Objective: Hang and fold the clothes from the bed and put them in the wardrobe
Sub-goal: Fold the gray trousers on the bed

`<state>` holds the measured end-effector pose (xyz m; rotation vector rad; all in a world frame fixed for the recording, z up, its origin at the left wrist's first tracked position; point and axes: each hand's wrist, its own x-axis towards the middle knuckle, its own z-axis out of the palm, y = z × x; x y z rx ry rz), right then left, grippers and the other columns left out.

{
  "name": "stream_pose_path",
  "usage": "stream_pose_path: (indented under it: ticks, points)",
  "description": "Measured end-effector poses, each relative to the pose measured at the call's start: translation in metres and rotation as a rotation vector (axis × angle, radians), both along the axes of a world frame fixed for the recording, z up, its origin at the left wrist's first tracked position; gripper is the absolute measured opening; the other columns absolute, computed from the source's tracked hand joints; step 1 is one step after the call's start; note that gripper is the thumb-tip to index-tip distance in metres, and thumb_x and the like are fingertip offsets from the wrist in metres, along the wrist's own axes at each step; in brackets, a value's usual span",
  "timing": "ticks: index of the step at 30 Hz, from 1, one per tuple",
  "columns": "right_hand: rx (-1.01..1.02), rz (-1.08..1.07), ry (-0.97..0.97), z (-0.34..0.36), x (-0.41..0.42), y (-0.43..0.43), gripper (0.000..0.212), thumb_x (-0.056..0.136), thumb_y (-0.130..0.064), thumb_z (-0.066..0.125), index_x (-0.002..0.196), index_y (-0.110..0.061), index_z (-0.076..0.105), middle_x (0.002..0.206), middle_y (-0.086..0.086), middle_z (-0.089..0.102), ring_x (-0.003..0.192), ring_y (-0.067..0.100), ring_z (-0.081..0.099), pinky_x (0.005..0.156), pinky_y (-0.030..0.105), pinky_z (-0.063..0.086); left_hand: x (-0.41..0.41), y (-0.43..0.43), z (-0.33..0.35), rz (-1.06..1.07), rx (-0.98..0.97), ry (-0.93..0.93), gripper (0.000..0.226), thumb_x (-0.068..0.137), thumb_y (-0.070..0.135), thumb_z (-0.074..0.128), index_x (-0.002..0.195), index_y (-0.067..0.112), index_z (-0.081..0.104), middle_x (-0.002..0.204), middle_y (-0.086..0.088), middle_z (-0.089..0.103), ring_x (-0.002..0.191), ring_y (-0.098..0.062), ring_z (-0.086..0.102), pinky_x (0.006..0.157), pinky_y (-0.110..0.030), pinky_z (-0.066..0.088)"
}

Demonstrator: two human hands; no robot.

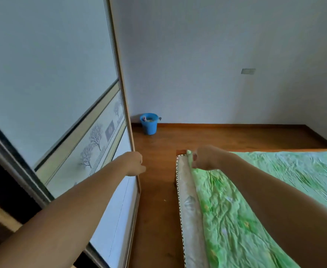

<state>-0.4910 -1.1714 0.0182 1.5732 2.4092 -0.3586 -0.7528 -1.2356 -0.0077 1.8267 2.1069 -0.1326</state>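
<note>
Both arms are bare and stretched forward, nearly straight at the elbow. The left arm (pixel 71 206) runs up from the lower left, off the left side of the bed (pixel 246 219). The left hand (pixel 135 164) hangs apart from the bed, about level with its far left corner. It shows its back, with the fingers curled under and the thumb tip poking out to the right. Whether it grips anything cannot be told. The right arm (pixel 275 200) crosses above the bed from the lower right. The right hand (pixel 205 158) is over the bed's far left corner, wrist bent, fingers curled down at the bed's edge. Their grip is hidden.
</note>
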Motion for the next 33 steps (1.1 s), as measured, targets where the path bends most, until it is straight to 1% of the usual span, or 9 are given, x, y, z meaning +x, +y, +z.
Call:
stream_pose_path:
  ticks: [5,9,12,15,20,22,28,31,33]
  points:
    - [-0.019,-0.001,0.045,-0.011,-0.022,0.114,0.029,0.093,-0.039,0.062,0.114,-0.021,0.069,0.099,-0.003,0.064,0.091,0.019,0.059,0.077,0.029,0.044,-0.018,0.113,-0.007,0.014,0.016,0.023,0.034,0.095,0.038,0.057,0.120,0.014,0.062,0.123,-0.005,0.061,0.109,-0.022,0.059,0.094,-0.035,0.051]
    - [-0.031,0.005,0.022,-0.006,-0.037,0.195,0.025,0.093,-0.043,0.062,0.106,-0.022,0.067,0.112,0.001,0.068,0.095,0.021,0.059,0.081,0.032,0.048,-0.034,0.193,0.000,0.020,-0.011,0.068,0.035,0.094,0.037,0.055,0.118,0.012,0.063,0.120,-0.008,0.063,0.106,-0.025,0.060,0.087,-0.036,0.051]
    - [-0.069,-0.020,0.023,-0.004,-0.046,0.245,0.035,0.096,-0.042,0.060,0.120,-0.018,0.065,0.119,0.002,0.065,0.105,0.024,0.061,0.091,0.039,0.053,-0.044,0.244,0.000,0.026,-0.026,0.066,0.041,0.097,0.036,0.054,0.128,0.011,0.059,0.123,-0.006,0.062,0.112,-0.024,0.059,0.089,-0.033,0.049]
    - [-0.086,-0.031,0.013,-0.008,-0.057,0.297,0.036,0.097,-0.042,0.058,0.122,-0.018,0.065,0.121,0.003,0.066,0.106,0.024,0.062,0.092,0.038,0.053,-0.055,0.297,-0.004,0.011,-0.039,0.064,0.035,0.096,0.033,0.054,0.121,0.009,0.061,0.106,-0.005,0.062,0.099,-0.022,0.060,0.079,-0.031,0.048]
    - [-0.097,-0.056,-0.019,-0.022,-0.080,0.390,0.042,0.098,-0.041,0.056,0.131,-0.017,0.063,0.129,0.004,0.064,0.114,0.025,0.060,0.097,0.040,0.052,-0.080,0.396,-0.022,-0.014,-0.040,0.070,0.028,0.095,0.032,0.056,0.113,0.011,0.061,0.092,-0.002,0.058,0.089,-0.020,0.059,0.074,-0.031,0.046]
    - [-0.106,-0.081,-0.023,-0.028,-0.090,0.428,0.047,0.096,-0.041,0.056,0.136,-0.018,0.060,0.131,0.003,0.063,0.115,0.026,0.060,0.095,0.038,0.052,-0.090,0.437,-0.028,-0.018,-0.039,0.068,0.024,0.095,0.034,0.056,0.110,0.014,0.060,0.091,-0.001,0.057,0.085,-0.018,0.058,0.071,-0.031,0.045]
    - [-0.103,-0.170,0.008,-0.041,-0.105,0.533,0.038,0.092,-0.035,0.061,0.125,-0.018,0.065,0.108,-0.002,0.066,0.097,0.020,0.062,0.087,0.036,0.056,-0.102,0.560,-0.035,-0.046,-0.073,0.061,0.023,0.095,0.036,0.057,0.108,0.017,0.061,0.094,-0.002,0.060,0.082,-0.018,0.059,0.067,-0.031,0.048]
    - [-0.092,-0.196,0.049,-0.045,-0.101,0.579,0.034,0.093,-0.032,0.063,0.123,-0.017,0.066,0.109,-0.002,0.065,0.099,0.018,0.061,0.085,0.031,0.055,-0.103,0.617,-0.035,-0.070,-0.076,0.060,0.021,0.094,0.035,0.058,0.103,0.016,0.061,0.092,-0.004,0.061,0.082,-0.019,0.060,0.062,-0.031,0.044]
    - [-0.090,-0.203,0.056,-0.049,-0.098,0.613,0.032,0.093,-0.031,0.062,0.121,-0.016,0.067,0.110,0.000,0.067,0.100,0.018,0.062,0.088,0.033,0.056,-0.104,0.656,-0.036,-0.083,-0.084,0.067,0.026,0.094,0.036,0.058,0.107,0.014,0.063,0.099,-0.009,0.063,0.086,-0.023,0.062,0.063,-0.032,0.045]
